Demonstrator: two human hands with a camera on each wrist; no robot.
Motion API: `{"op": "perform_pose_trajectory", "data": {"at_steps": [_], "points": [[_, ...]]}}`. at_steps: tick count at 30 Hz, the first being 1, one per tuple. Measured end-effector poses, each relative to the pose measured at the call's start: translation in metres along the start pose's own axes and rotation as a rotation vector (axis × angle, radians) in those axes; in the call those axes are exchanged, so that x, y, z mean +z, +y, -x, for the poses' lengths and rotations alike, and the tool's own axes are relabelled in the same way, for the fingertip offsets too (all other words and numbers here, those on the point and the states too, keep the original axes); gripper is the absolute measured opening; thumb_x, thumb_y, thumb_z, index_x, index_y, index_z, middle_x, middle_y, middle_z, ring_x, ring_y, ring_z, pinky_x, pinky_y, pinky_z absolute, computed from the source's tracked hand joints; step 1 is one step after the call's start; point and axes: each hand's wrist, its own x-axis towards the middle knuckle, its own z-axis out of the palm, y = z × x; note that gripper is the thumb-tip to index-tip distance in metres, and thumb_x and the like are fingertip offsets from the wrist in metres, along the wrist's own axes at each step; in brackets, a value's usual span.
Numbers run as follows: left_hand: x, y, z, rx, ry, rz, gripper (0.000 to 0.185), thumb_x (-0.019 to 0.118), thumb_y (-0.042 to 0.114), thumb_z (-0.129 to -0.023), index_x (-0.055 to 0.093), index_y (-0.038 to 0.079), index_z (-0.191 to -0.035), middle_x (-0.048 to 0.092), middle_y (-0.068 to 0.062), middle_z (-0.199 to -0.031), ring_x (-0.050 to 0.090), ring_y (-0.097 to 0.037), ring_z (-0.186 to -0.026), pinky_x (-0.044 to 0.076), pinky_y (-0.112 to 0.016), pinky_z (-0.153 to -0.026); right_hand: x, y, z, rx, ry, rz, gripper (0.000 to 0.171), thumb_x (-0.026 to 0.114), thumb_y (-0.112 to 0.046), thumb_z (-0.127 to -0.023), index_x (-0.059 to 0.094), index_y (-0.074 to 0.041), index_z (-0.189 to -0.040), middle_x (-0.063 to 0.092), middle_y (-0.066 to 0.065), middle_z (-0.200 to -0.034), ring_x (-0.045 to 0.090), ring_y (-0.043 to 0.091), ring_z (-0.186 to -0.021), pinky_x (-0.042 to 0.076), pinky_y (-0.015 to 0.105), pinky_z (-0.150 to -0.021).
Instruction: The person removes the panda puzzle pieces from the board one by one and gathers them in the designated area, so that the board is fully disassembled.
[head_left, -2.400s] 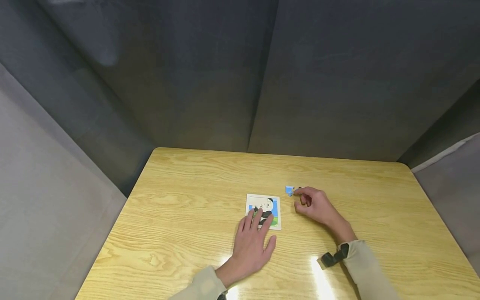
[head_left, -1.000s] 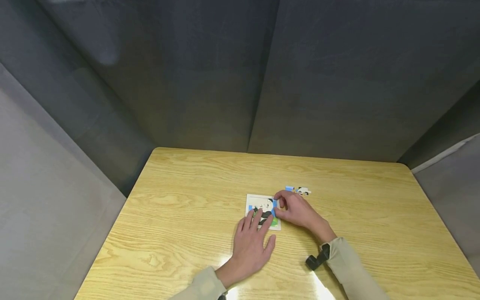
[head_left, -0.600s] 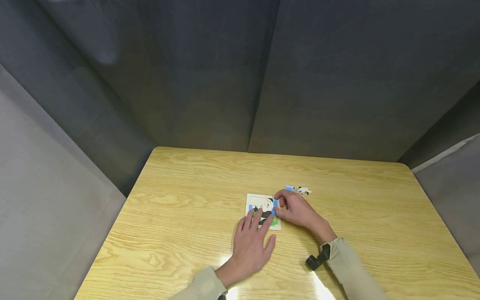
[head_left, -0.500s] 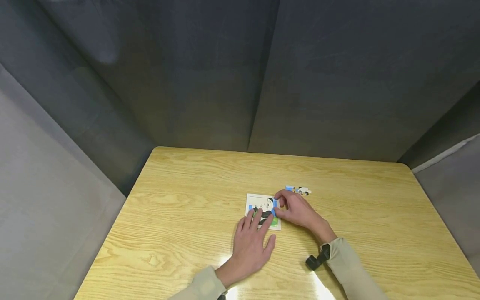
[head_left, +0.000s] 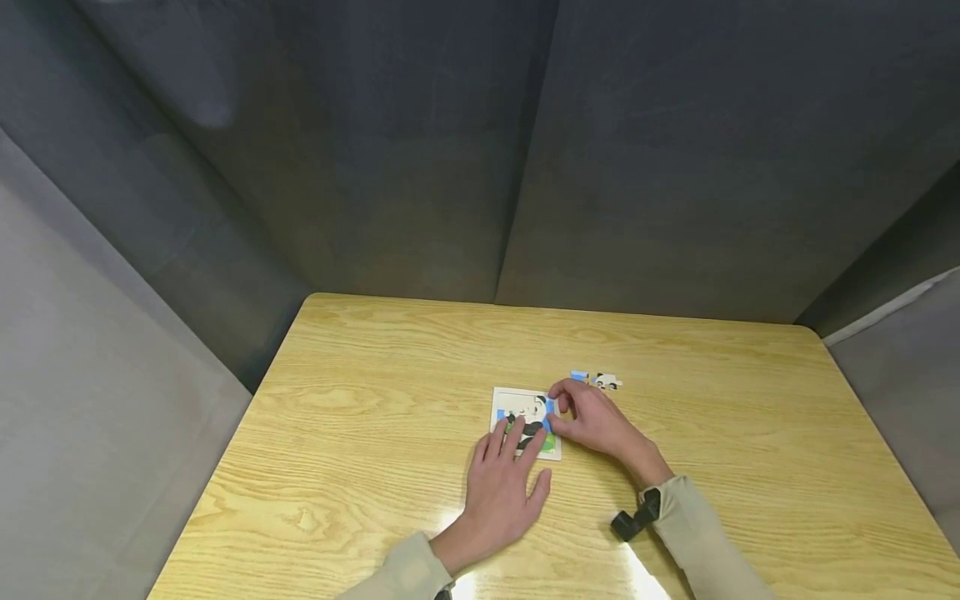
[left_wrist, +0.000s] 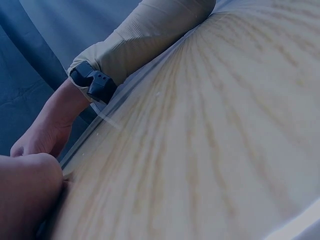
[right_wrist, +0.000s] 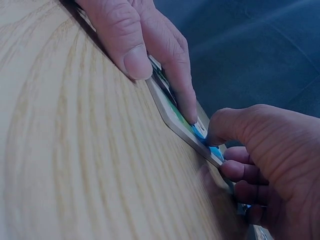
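Hands (head_left: 592, 421) at puzzle board (head_left: 527, 422) edge

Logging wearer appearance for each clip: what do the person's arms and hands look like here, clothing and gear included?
Both hands are bare, without gloves or rings. The left hand and right hand come out of long beige fabric sleeves with ribbed cuffs. A small black device on a strap sits at the right wrist.

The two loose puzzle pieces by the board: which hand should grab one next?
Probably the right hand: it sits at the puzzle board's right edge, just below the loose pieces. The left hand lies flat on the board, farther away.
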Motion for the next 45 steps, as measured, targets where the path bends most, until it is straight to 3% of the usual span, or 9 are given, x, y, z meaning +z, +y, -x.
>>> {"op": "perform_pose_trajectory", "data": {"at_steps": [10, 17, 28, 33, 45], "points": [[-0.0015, -0.0003, -0.0013, 0.011, -0.006, -0.011, 0.057, 0.038, 0.051, -0.109, 0.043, 0.027, -0.160, 0.036, -0.011, -0.166, 0.028, -0.038, -0.153, 0.033, -0.056, -0.117, -0.0004, 0.0002, 0.0012, -0.007, 0.030, 0.007, 0.033, 0.083, -0.021, -0.084, 0.069, -0.008, -0.111, 0.061, 0.002, -0.095, 0.051, 0.014, -0.076, 0.045, 0.028, -0.067], [-0.0005, 0.0006, 0.0046, -0.002, -0.019, 0.013, 0.057, 0.038, 0.051, -0.109, 0.042, 0.027, -0.161, 0.036, -0.012, -0.167, 0.028, -0.040, -0.153, 0.033, -0.058, -0.117, 0.0040, 0.0035, 0.0033, -0.061, 0.028, -0.012, 0.033, 0.083, -0.019, -0.083, 0.069, -0.006, -0.110, 0.057, 0.003, -0.088, 0.046, 0.010, -0.073, 0.042, 0.027, -0.064], [0.0037, 0.0005, 0.0033, -0.004, -0.024, 0.006, 0.057, 0.037, 0.051, -0.109, 0.040, 0.028, -0.161, 0.034, -0.011, -0.167, 0.027, -0.038, -0.154, 0.032, -0.056, -0.118, 0.0035, 0.0063, 0.0031, -0.062, 0.027, -0.028, 0.033, 0.085, -0.017, -0.082, 0.069, -0.005, -0.108, 0.057, 0.003, -0.085, 0.046, 0.007, -0.068, 0.041, 0.025, -0.060], [0.0028, -0.0012, 0.0024, 0.010, 0.003, 0.003, 0.056, 0.039, 0.050, -0.109, 0.042, 0.027, -0.160, 0.036, -0.012, -0.166, 0.029, -0.039, -0.153, 0.033, -0.056, -0.117, 0.0029, 0.0061, 0.0003, -0.063, 0.039, -0.050, 0.032, 0.087, -0.015, -0.081, 0.070, -0.005, -0.107, 0.059, 0.004, -0.081, 0.047, 0.006, -0.065, 0.043, 0.025, -0.058], [-0.0028, -0.0017, 0.0001, 0.012, 0.000, 0.031, 0.056, 0.040, 0.048, -0.109, 0.044, 0.025, -0.159, 0.036, -0.013, -0.166, 0.029, -0.040, -0.153, 0.033, -0.058, -0.117, 0.0022, 0.0057, -0.0026, -0.084, 0.032, -0.089, 0.034, 0.086, -0.010, -0.082, 0.071, -0.003, -0.112, 0.064, 0.004, -0.089, 0.055, 0.017, -0.070, 0.045, 0.024, -0.062]]}}
